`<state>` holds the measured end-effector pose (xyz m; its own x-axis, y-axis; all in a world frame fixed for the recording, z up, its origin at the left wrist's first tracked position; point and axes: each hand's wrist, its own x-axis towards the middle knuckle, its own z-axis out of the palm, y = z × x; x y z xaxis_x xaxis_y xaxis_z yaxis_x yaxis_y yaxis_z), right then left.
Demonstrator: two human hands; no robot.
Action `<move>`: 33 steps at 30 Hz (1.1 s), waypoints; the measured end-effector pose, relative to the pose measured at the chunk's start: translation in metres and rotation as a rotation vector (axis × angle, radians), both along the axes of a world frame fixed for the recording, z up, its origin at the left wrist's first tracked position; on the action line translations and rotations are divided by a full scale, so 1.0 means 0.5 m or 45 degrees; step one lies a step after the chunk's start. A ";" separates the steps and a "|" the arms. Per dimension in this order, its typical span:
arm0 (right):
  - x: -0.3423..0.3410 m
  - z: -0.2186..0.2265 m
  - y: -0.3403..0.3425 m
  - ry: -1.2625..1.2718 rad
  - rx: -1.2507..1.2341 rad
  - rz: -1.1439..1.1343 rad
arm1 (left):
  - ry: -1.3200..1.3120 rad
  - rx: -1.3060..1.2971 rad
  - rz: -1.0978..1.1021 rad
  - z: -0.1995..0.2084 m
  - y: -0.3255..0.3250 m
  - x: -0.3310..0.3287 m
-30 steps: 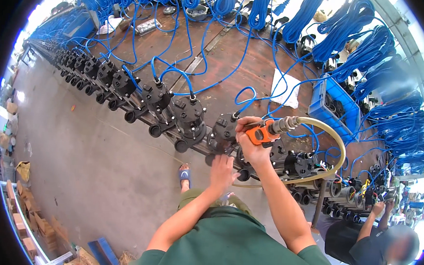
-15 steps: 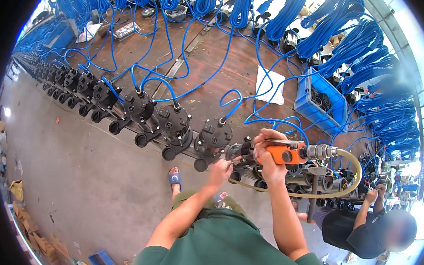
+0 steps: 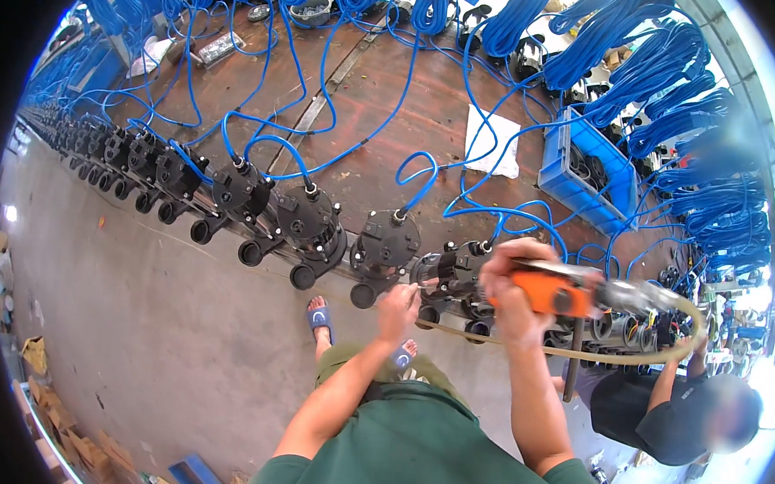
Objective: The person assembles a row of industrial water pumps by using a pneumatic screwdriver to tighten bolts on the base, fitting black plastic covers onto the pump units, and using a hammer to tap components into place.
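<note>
While a brown table stretched behind black housings, an orange hose-fed tool, likely weighty, rigid and best gripped around its body, was clasped above them in the right hand. The left hand curled nearby, its hold unclear

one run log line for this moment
right hand: gripping orange air tool, hose attached | left hand: near black-capped cylinder, contact unclear | blue crate: on brown table
</note>
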<state>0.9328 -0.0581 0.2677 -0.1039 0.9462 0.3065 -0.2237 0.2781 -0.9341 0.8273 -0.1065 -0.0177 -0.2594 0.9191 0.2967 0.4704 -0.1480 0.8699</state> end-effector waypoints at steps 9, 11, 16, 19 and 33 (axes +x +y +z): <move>0.036 -0.001 0.069 -0.032 0.046 -0.104 | -0.206 -0.138 -0.257 0.188 0.018 0.012; 0.025 0.006 0.084 -0.068 0.015 -0.137 | -0.251 -0.104 -0.329 0.233 0.040 0.011; -0.002 0.024 0.115 -0.050 0.073 -0.145 | -0.224 0.108 -0.379 0.225 0.121 0.029; -0.001 -0.009 0.123 -0.077 0.012 -0.131 | -0.285 0.236 -0.348 0.215 0.141 0.042; -0.021 0.035 0.118 -0.093 0.206 -0.168 | -0.280 0.270 -0.291 0.210 0.136 0.025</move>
<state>0.9225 0.0008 0.2850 -0.0102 0.8920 0.4519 -0.1091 0.4483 -0.8872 0.8397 -0.0387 0.0872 -0.1334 0.8847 0.4468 0.2101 -0.4153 0.8851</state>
